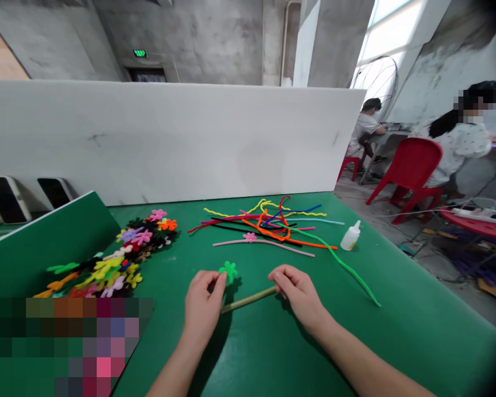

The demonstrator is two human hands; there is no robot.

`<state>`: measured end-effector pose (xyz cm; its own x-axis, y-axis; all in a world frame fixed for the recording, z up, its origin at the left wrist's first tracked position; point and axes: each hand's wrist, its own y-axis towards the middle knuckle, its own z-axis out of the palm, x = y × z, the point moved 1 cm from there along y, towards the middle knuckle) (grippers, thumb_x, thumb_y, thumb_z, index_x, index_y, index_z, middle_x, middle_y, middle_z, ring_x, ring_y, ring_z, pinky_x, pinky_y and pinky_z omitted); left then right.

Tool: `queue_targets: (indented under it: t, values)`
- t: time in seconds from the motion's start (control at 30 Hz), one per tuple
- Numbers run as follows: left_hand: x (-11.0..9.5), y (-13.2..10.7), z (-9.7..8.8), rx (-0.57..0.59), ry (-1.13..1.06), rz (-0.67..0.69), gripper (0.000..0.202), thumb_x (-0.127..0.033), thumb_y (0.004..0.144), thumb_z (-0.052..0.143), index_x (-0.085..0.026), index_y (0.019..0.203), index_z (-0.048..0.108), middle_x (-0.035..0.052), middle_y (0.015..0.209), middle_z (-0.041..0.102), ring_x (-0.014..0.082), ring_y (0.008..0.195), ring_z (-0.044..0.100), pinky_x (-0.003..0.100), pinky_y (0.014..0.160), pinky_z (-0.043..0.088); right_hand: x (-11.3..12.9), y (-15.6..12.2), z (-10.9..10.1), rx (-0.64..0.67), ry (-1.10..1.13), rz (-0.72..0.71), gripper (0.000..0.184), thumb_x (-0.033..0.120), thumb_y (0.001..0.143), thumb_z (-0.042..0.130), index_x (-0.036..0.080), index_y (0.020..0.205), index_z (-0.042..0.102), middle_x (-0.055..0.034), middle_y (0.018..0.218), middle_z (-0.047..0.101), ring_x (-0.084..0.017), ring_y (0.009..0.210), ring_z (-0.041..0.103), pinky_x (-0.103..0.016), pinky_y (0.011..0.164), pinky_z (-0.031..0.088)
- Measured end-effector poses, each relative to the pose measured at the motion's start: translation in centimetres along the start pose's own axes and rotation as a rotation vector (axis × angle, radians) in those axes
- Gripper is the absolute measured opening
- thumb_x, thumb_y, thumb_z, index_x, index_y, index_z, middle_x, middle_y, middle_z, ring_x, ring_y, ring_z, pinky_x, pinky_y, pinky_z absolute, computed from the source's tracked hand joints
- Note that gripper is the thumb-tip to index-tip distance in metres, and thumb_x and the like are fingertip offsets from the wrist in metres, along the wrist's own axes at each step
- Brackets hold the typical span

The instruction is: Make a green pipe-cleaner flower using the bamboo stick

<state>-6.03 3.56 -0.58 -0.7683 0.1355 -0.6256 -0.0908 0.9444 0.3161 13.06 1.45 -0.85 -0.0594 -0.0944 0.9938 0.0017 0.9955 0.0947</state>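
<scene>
My left hand [202,306] pinches a small green felt flower [228,270] between thumb and fingers, just above the green table [397,331]. My right hand [300,292] grips the right end of an olive-green pipe cleaner [248,300] that runs between the two hands, its left end near my left fingers. A pale pink pipe cleaner with a pink flower [250,237] on it lies a little farther back.
A tangle of coloured pipe cleaners [273,220] lies at mid-table, with a small glue bottle [350,236] to its right. A heap of felt flowers [124,259] is on the left. A white board [169,138] walls the back. People sit on red chairs [413,171] at right.
</scene>
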Motion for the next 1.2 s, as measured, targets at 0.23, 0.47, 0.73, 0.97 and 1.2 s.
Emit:
queue_targets:
  t: [0.23, 0.47, 0.73, 0.97, 1.2]
  values:
    - [1.4, 1.0, -0.1, -0.02, 0.287, -0.083, 0.027, -0.035, 0.076, 0.044, -0.02, 0.067, 0.065, 0.0078, 0.076, 0.061, 0.0265, 0.076, 0.05, 0.03, 0.057, 0.032, 0.3, -0.8, 0.7, 0.087, -0.154, -0.075, 0.026, 0.036, 0.079, 0.045, 0.016, 0.067, 0.055, 0.0032, 0.053, 0.042, -0.01, 0.05, 0.038, -0.021, 0.046, 0.029]
    - [1.7, 0.9, -0.7, -0.02, 0.403, -0.117, 0.031, -0.036, 0.08, 0.039, -0.019, 0.082, 0.065, 0.0092, 0.084, 0.062, 0.0281, 0.08, 0.05, 0.03, 0.056, 0.031, 0.1, -0.7, 0.5, 0.096, -0.173, -0.09, 0.023, 0.032, 0.08, 0.044, 0.015, 0.068, 0.054, 0.003, 0.054, 0.042, -0.01, 0.051, 0.038, -0.021, 0.048, 0.03]
    - [0.8, 0.7, -0.2, 0.088, 0.431, 0.069, 0.026, -0.029, 0.079, 0.045, -0.021, 0.093, 0.066, 0.0061, 0.081, 0.064, 0.0234, 0.082, 0.05, 0.03, 0.063, 0.032, 0.1, -0.5, 0.2, 0.078, -0.225, -0.106, 0.022, 0.03, 0.081, 0.043, 0.015, 0.071, 0.056, 0.0019, 0.056, 0.045, -0.011, 0.052, 0.041, -0.022, 0.048, 0.031]
    - [0.8, 0.5, 0.3, 0.124, 0.485, 0.099, 0.024, -0.027, 0.078, 0.046, -0.026, 0.09, 0.067, 0.0044, 0.08, 0.064, 0.0231, 0.081, 0.049, 0.03, 0.061, 0.028, 0.5, 1.5, -3.6, -0.139, -0.369, -0.223, 0.024, 0.035, 0.079, 0.046, 0.016, 0.075, 0.059, -0.0017, 0.064, 0.056, -0.014, 0.057, 0.049, -0.022, 0.049, 0.037]
    - [0.4, 0.4, -0.1, 0.073, 0.48, 0.109, 0.029, -0.028, 0.08, 0.043, -0.021, 0.098, 0.065, 0.0072, 0.08, 0.064, 0.0253, 0.082, 0.05, 0.031, 0.061, 0.03, -0.5, 3.2, -11.6, -0.488, -0.692, -0.089, 0.027, 0.035, 0.077, 0.043, 0.016, 0.092, 0.055, -0.0044, 0.072, 0.06, -0.016, 0.058, 0.053, -0.026, 0.054, 0.04]
